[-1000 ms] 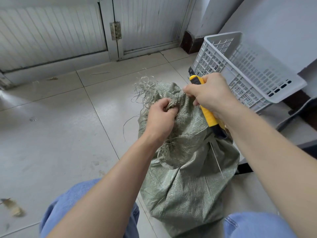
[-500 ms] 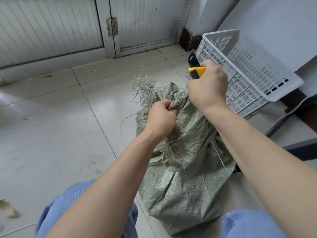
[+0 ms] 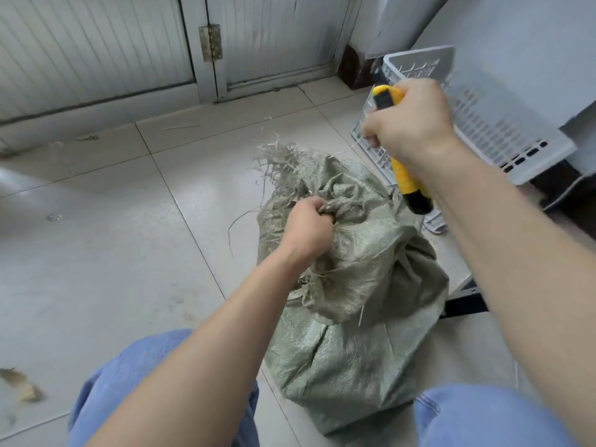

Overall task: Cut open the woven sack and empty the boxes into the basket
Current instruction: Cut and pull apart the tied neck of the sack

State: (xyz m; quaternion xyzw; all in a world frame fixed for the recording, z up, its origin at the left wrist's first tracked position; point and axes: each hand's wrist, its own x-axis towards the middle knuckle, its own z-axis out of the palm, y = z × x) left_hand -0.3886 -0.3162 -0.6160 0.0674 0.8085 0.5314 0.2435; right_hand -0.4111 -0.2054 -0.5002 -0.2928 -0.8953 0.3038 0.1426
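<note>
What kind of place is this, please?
Probably an indoor storage or utility corner: a tiled floor, a white panelled door with a metal hinge, and a white plastic basket beside the woven sack.

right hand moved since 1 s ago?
Yes. The right hand, gripping the knife, has lifted off the sack, up and right across the basket wall.

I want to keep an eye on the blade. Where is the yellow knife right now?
In the head view, the yellow knife is gripped in the right hand, at the right, just beyond the woven sack and in front of the white basket.
</note>
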